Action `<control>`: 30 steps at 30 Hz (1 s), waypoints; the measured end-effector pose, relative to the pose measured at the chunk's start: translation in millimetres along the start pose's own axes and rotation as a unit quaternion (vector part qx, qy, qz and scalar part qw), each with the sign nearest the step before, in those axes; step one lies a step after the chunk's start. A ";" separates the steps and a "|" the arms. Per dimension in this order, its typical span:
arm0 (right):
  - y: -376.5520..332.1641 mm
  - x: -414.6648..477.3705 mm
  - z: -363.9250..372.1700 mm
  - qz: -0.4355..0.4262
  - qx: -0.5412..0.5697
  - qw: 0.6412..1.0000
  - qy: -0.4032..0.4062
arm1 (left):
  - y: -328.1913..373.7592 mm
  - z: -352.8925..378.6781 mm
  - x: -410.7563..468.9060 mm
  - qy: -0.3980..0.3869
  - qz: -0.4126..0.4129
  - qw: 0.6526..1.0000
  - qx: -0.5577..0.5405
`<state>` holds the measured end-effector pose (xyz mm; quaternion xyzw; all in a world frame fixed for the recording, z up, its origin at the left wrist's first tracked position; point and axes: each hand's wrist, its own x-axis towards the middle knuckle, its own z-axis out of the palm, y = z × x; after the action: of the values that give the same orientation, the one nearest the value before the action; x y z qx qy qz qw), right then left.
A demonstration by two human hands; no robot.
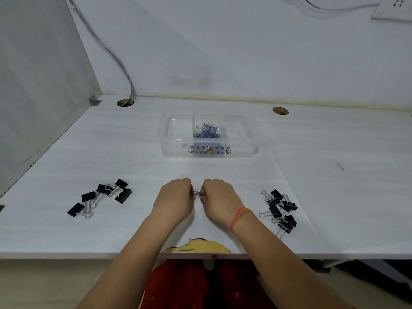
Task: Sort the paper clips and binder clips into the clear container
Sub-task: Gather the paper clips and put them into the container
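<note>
A clear container (208,150) with dividers stands at the middle of the white desk, and a heap of blue paper clips (207,131) lies in its middle compartment. Near the front edge my left hand (175,197) and my right hand (219,197) meet, both pinching a small bunch of blue paper clips (197,194) between the fingertips. Several black binder clips (101,196) lie in a loose group to the left of my hands. Another group of black binder clips (281,209) lies to the right.
Two round cable holes (125,103) (280,110) are cut in the desk near the back wall, with cables rising from the left one. A side panel (33,97) borders the desk on the left. The front edge has a chipped patch (198,246).
</note>
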<state>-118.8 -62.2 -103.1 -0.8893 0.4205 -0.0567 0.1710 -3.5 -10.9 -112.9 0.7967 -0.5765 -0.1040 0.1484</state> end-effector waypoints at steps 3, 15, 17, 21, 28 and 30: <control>-4.3 -8.8 3.1 -0.010 -0.027 0.999 0.028 | 0.9 3.0 -3.6 0.007 -0.007 1.000 0.017; 13.7 -13.6 -2.9 0.074 0.190 0.978 0.038 | 0.2 -13.3 -22.9 0.038 -0.172 0.877 -0.448; 19.7 -10.8 -9.3 0.116 0.387 0.915 -0.002 | 0.2 -21.0 -23.7 -0.004 -0.211 0.784 -0.584; 31.8 -8.5 -26.5 0.213 0.740 0.636 -0.045 | 3.8 -29.3 -23.1 -0.066 -0.278 0.574 -0.767; 38.0 -2.2 -22.1 0.232 0.708 0.662 -0.081 | 6.5 -29.0 -18.2 -0.049 -0.286 0.635 -0.716; 37.7 1.0 -16.8 0.193 0.622 0.757 -0.050 | 7.6 -25.4 -15.5 -0.027 -0.250 0.758 -0.602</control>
<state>-149.7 -89.4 -100.7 -0.4884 0.4461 -0.2270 0.7148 -6.6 4.6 -86.5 0.6555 -0.1789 -0.4845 0.5509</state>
